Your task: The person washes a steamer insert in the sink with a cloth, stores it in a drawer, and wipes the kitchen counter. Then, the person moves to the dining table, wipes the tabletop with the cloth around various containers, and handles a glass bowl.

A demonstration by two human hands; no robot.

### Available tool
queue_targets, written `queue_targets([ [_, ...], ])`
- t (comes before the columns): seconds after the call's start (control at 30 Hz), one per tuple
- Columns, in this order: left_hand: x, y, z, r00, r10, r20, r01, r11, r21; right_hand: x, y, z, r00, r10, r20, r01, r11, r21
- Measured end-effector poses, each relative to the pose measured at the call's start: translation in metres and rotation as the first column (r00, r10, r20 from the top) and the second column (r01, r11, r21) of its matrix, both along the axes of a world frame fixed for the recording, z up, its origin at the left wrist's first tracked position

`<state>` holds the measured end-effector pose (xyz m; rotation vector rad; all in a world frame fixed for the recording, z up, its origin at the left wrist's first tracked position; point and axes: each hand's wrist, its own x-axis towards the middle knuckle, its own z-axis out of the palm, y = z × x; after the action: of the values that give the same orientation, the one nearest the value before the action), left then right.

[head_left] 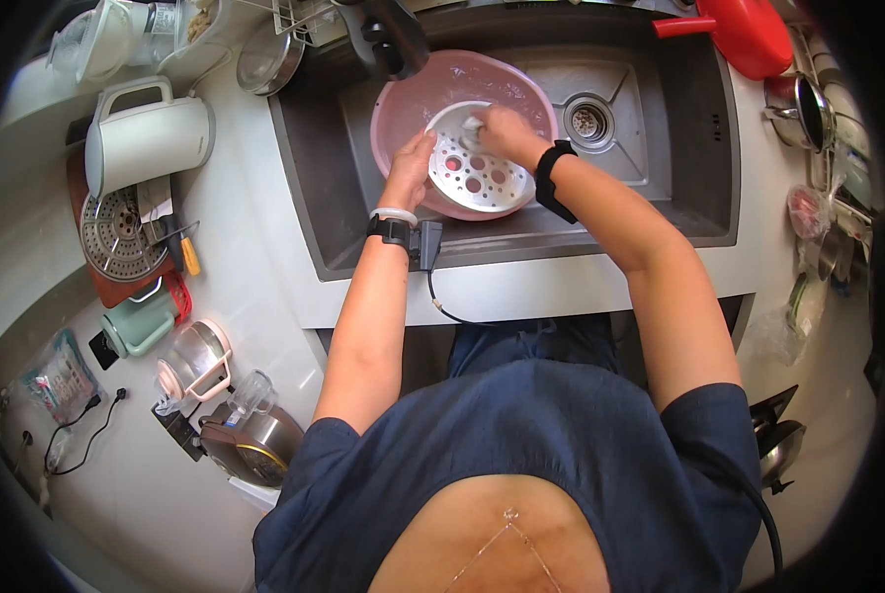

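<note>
A round, pale steamer tray (492, 197) with large and small holes is held over a pink basin (391, 119) in the sink. My left hand (411, 170) grips the tray's left rim, thumb at the upper edge. Inside the tray, near its upper right, my right hand (507, 133) is closed around a small white cloth (471, 126) pressed against the tray's surface. The cloth is partly hidden by my fingers. Some clear water shows in the upper part of the basin.
The dark sink (650, 84) has a round drain (588, 121) right of the basin. A black faucet (388, 40) hangs over the basin's upper left. A white kettle (151, 138) stands on the left counter; a red scoop-like container (754, 38) lies at the sink's upper right corner.
</note>
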<state>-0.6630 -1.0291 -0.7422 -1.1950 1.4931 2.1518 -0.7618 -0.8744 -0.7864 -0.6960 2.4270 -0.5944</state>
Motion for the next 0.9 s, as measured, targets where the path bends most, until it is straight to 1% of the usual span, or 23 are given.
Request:
queue_targets([
  [0.03,0.001,0.0,0.0,1.0,-0.001,0.003,0.001,1.0,0.002,0.002,-0.006,0.002,0.992,-0.006,0.124,0.027,0.985,-0.168],
  [0.07,0.002,0.001,-0.001,1.0,0.029,-0.007,-0.029,0.999,0.046,0.005,-0.011,0.004,0.969,0.007,0.248,0.076,0.943,-0.325],
  [0.1,0.002,0.002,-0.004,0.998,0.06,-0.015,-0.058,0.994,0.091,0.009,-0.014,0.016,0.967,0.005,0.253,0.079,0.944,-0.321],
  [0.17,0.001,-0.004,-0.021,0.997,0.079,-0.007,-0.078,0.991,0.108,0.018,-0.02,0.049,0.855,0.028,0.518,0.214,0.891,-0.401],
  [0.2,0.001,-0.006,-0.021,0.995,0.099,-0.003,-0.098,0.988,0.119,0.023,-0.025,0.048,0.893,0.075,0.443,0.137,0.893,-0.428],
  [0.23,0.002,-0.006,-0.021,0.995,0.103,-0.002,-0.102,0.988,0.118,0.023,-0.024,0.048,0.892,0.079,0.444,0.134,0.893,-0.429],
  [0.3,0.002,-0.008,-0.013,0.995,0.094,-0.03,-0.09,0.987,0.133,0.018,-0.023,0.047,0.931,0.208,0.3,-0.052,0.889,-0.455],
  [0.33,0.0,-0.007,-0.007,0.995,0.096,-0.029,-0.092,0.987,0.13,0.016,-0.024,0.046,0.947,0.267,0.18,-0.192,0.917,-0.348],
  [0.37,-0.002,-0.004,-0.001,0.997,0.074,0.011,-0.075,0.99,0.121,0.014,-0.022,0.045,0.946,0.267,0.182,-0.192,0.917,-0.35],
  [0.4,-0.003,-0.003,0.001,0.997,0.051,0.049,-0.057,0.992,0.114,0.01,-0.018,0.047,0.938,0.333,0.095,-0.3,0.919,-0.255],
  [0.43,-0.004,-0.002,-0.001,0.998,0.052,0.048,-0.057,0.992,0.115,0.005,-0.014,0.048,0.915,0.403,0.01,-0.397,0.906,-0.147],
  [0.47,-0.007,-0.003,-0.002,0.998,0.039,0.043,-0.043,0.994,0.105,-0.001,-0.014,0.038,0.918,0.396,-0.014,-0.396,0.916,-0.071],
  [0.5,-0.009,-0.003,-0.002,0.999,0.029,0.039,-0.032,0.995,0.095,-0.003,-0.009,0.04,0.916,0.401,-0.015,-0.401,0.914,-0.071],
  [0.57,-0.012,0.0,-0.005,0.997,0.064,0.045,-0.067,0.996,0.061,-0.008,-0.005,0.043,0.945,0.306,0.113,-0.316,0.946,0.077],
  [0.6,-0.015,0.0,-0.01,0.995,0.09,0.047,-0.091,0.995,0.027,-0.008,-0.006,0.058,0.944,0.304,0.13,-0.322,0.935,0.15],
  [0.63,-0.017,-0.003,-0.016,0.995,0.092,0.047,-0.094,0.995,0.028,-0.007,-0.006,0.058,0.943,0.306,0.13,-0.324,0.934,0.151],
  [0.7,-0.02,-0.001,-0.017,0.984,0.175,-0.023,-0.176,0.962,-0.21,-0.003,-0.001,0.058,0.931,0.315,0.187,-0.357,0.894,0.271],
  [0.73,-0.021,0.004,-0.013,0.984,0.179,-0.027,-0.18,0.962,-0.206,-0.002,0.001,0.058,0.929,0.3,0.215,-0.355,0.889,0.291],
  [0.77,-0.022,0.008,-0.008,0.987,0.146,-0.062,-0.158,0.938,-0.308,-0.002,0.001,0.057,0.929,0.306,0.21,-0.358,0.887,0.293],
  [0.8,-0.022,0.011,-0.003,0.99,0.108,-0.09,-0.136,0.901,-0.411,-0.001,0.0,0.057,0.924,0.292,0.249,-0.361,0.882,0.304],
  [0.83,-0.019,0.013,-0.003,0.99,0.107,-0.088,-0.134,0.9,-0.416,0.001,0.0,0.056,0.916,0.273,0.293,-0.362,0.878,0.312],
  [0.9,-0.017,0.015,-0.002,0.979,0.072,-0.192,-0.158,0.865,-0.477,0.002,-0.001,0.055,0.912,0.254,0.321,-0.347,0.897,0.275],
])
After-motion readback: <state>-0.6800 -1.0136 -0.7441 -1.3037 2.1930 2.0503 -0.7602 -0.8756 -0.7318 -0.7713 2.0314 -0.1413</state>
